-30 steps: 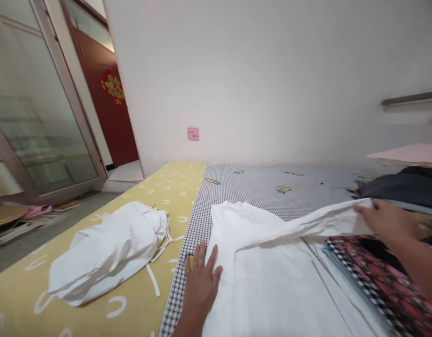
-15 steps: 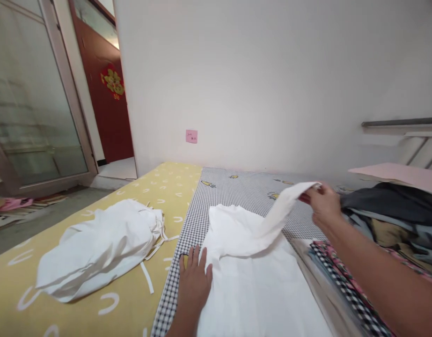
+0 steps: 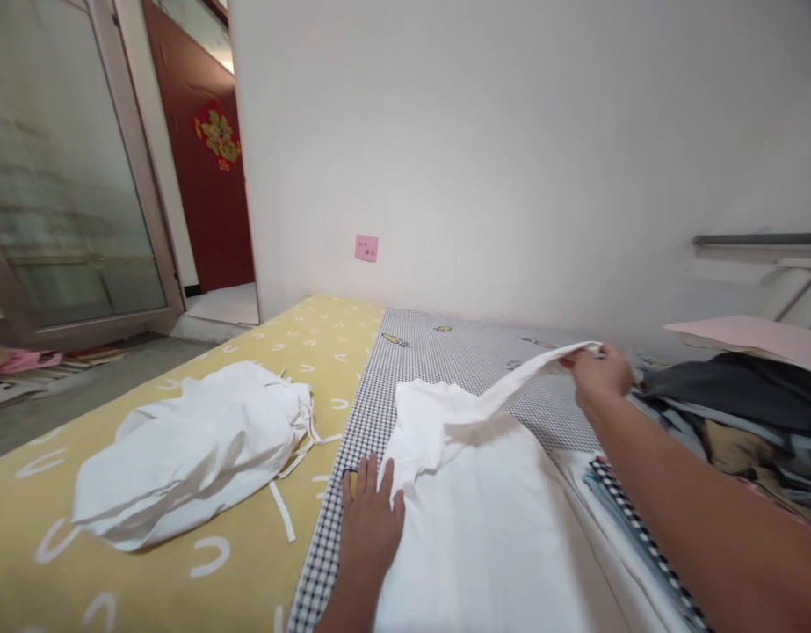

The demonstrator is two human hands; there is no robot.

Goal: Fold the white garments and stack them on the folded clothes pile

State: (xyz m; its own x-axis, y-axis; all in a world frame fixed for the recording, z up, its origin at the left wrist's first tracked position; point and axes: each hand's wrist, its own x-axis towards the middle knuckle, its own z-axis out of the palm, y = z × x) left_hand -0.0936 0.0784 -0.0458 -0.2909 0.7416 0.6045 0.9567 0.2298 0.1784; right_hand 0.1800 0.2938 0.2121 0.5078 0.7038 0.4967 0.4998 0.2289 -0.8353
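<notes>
White garment (image 3: pixel 484 527) lay right of the yellow sheet (image 3: pixel 148 585), seemingly light and limp, best taken by its raised end (image 3: pixel 527 376), which fingers of the right hand (image 3: pixel 601 376) pinched while the left hand (image 3: pixel 371 523) lay splayed at its edge.

A white wall (image 3: pixel 458 158) rises beyond both hands, bearing a pink note (image 3: pixel 366 248). Right of the right hand (image 3: pixel 601 376) a grey rail (image 3: pixel 761 239) juts out. Far left of the left hand (image 3: pixel 371 526) are a glass door (image 3: pixel 62 202), grey floor (image 3: pixel 138 359) and, farther back, a red door (image 3: pixel 204 167). Under the left hand spreads a bed (image 3: pixel 339 347), part yellow, part checked.
</notes>
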